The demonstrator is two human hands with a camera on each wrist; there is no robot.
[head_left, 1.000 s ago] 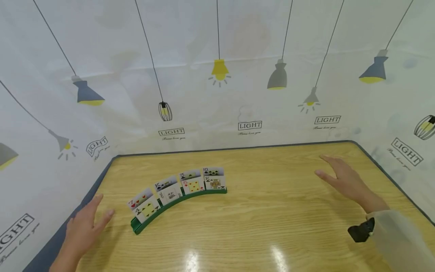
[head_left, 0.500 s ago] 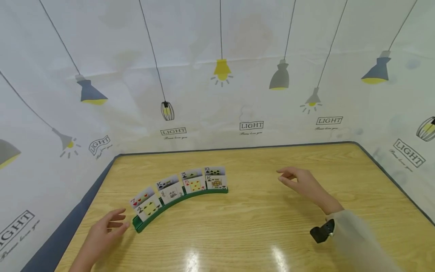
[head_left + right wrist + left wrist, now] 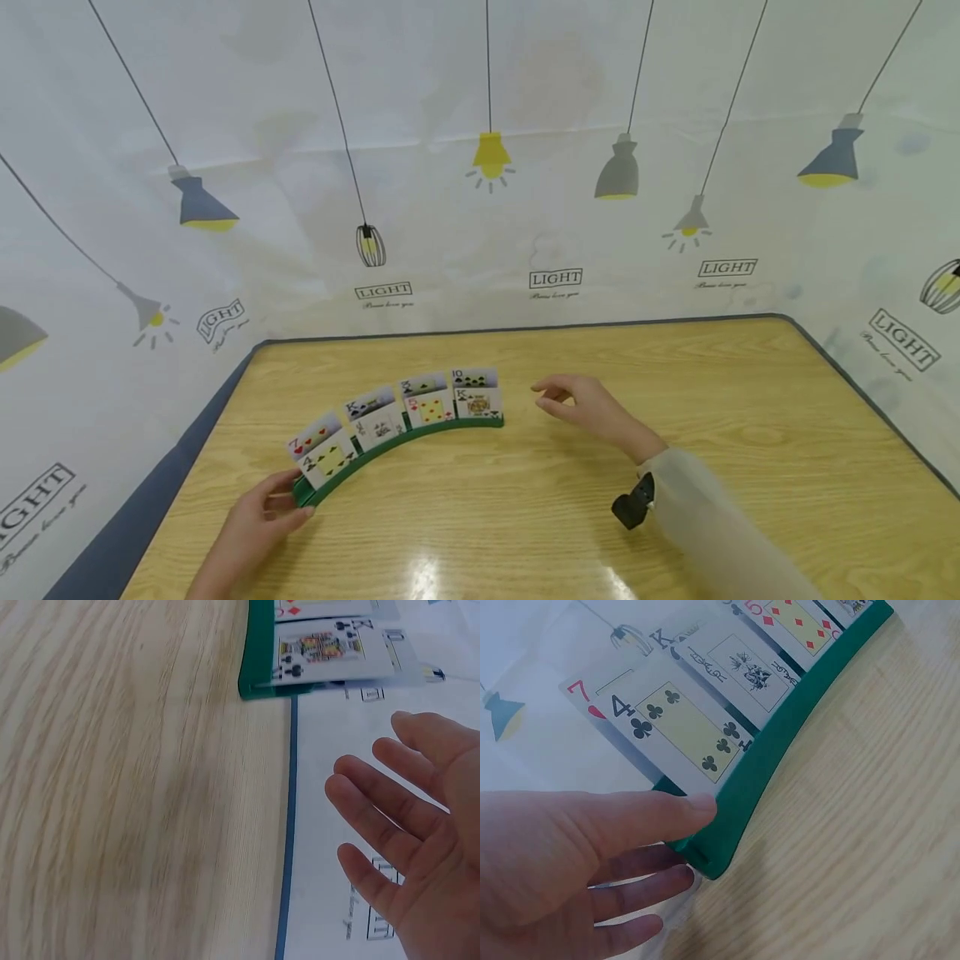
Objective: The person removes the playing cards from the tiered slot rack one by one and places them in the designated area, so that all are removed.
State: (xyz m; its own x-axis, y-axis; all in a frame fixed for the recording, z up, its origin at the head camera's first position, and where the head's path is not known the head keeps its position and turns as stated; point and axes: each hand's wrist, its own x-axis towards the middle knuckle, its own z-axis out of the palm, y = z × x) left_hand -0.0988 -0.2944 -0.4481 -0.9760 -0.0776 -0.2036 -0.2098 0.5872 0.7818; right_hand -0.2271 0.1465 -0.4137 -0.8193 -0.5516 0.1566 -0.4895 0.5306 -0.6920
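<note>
The green card holder [image 3: 390, 446], a curved rack, is set on the wooden surface [image 3: 570, 517] with playing cards [image 3: 427, 402] stood in it; its near end is gripped by the left hand [image 3: 262, 521], thumb against the front; the right hand [image 3: 588, 407] is held relaxed, grasping nothing, just beyond the holder's far end.

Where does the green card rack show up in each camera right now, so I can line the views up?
Head: the rack curves across the table's left centre; the left hand is at its near end.
Left wrist: the rack runs from top right down to centre, ending at the fingers.
Right wrist: only the rack's end shows, at top centre.
Shared landmark: the king of clubs, not seen in the left wrist view.
</note>
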